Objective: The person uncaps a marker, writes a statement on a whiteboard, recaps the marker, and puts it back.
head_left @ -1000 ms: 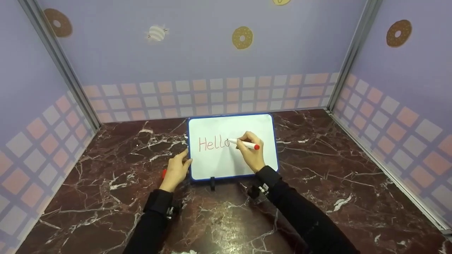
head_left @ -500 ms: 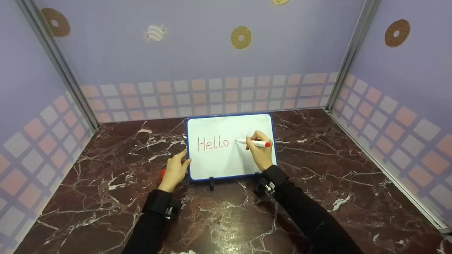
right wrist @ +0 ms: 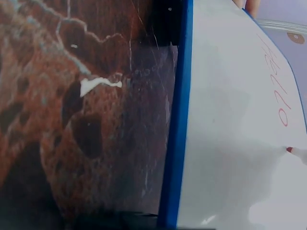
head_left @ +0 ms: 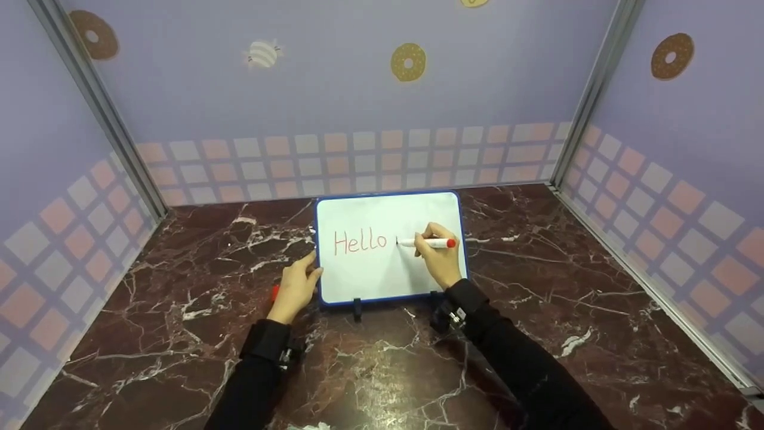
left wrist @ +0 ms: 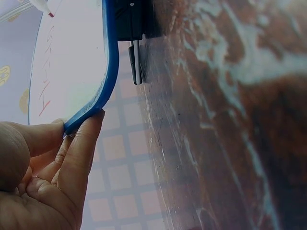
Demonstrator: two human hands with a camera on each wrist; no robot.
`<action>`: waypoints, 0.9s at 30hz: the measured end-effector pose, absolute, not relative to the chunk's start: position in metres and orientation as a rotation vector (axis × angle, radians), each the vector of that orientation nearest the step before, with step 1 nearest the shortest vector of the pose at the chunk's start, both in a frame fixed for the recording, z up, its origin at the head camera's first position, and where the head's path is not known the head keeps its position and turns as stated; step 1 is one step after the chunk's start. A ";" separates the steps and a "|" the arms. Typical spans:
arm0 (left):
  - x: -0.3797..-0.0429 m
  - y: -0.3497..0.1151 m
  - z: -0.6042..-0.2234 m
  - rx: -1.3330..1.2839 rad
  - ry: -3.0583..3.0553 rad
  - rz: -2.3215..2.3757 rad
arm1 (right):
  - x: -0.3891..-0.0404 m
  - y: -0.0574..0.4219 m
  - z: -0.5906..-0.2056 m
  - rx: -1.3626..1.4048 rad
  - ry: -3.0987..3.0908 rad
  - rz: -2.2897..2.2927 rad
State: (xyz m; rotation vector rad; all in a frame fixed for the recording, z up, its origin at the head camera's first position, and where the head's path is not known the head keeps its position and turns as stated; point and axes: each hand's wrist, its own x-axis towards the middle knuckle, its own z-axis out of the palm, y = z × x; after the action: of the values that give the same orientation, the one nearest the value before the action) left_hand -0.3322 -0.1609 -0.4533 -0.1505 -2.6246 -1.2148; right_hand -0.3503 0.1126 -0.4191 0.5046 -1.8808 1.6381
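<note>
A small whiteboard point(head_left: 370, 275) with a blue frame stands tilted back on black feet point(head_left: 357, 309), and "Hello" point(head_left: 360, 241) is written on it in red. My left hand point(head_left: 295, 289) pinches its left edge; in the left wrist view the thumb point(left wrist: 45, 136) lies on the front side and the fingers point(left wrist: 79, 158) reach behind. Between the thumb and fingers of my right hand point(head_left: 440, 254) is a white whiteboard marker point(head_left: 433, 243) with a red end. Its red tip point(right wrist: 289, 150) is at the board surface, just right of the "o", with a short upright mark there.
A red object point(head_left: 275, 292) lies on the table beside the left hand, mostly hidden by it. The dark red marbled table point(head_left: 382, 370) runs back to a lilac wall point(head_left: 334, 101) with pink and white squares. Side walls close in left and right.
My right hand has moved the marker from the "o" to a spot farther right on the board, then slightly left and down. The left hand keeps its place on the edge.
</note>
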 end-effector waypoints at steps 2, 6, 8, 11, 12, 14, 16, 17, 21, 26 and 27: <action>-0.332 -0.161 -0.453 -0.148 -2.627 -1.215 | -0.349 0.114 -0.419 0.509 -1.890 1.636; -0.332 -0.161 -0.453 -0.144 -2.632 -1.211 | -0.348 0.114 -0.418 0.503 -1.892 1.634; -0.332 -0.161 -0.453 -0.143 -2.633 -1.205 | -0.349 0.114 -0.417 0.484 -1.893 1.630; -0.332 -0.161 -0.454 -0.151 -2.628 -1.201 | -0.349 0.113 -0.416 0.473 -1.876 1.615; -0.332 -0.161 -0.454 -0.156 -2.626 -1.205 | -0.350 0.113 -0.415 0.472 -1.871 1.604; -0.333 -0.161 -0.454 -0.167 -2.620 -1.208 | -0.351 0.112 -0.415 0.478 -1.860 1.577; -0.333 -0.161 -0.455 -0.175 -2.618 -1.213 | -0.352 0.113 -0.415 0.489 -1.851 1.569; -0.333 -0.161 -0.455 -0.177 -2.618 -1.217 | -0.352 0.113 -0.415 0.495 -1.848 1.572; -0.332 -0.161 -0.454 -0.176 -2.624 -1.217 | -0.351 0.115 -0.416 0.512 -1.857 1.595; -0.332 -0.161 -0.454 -0.155 -2.636 -1.205 | -0.350 0.118 -0.417 0.519 -1.876 1.611; -0.332 -0.161 -0.453 -0.151 -2.637 -1.201 | -0.349 0.119 -0.417 0.519 -1.876 1.604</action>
State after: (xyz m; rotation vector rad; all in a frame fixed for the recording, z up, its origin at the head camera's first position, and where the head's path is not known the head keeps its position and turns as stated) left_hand -0.3321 -0.1609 -0.4535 -0.1508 -2.6373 -1.2009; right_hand -0.3494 0.1185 -0.4168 0.5195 -1.8757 1.6045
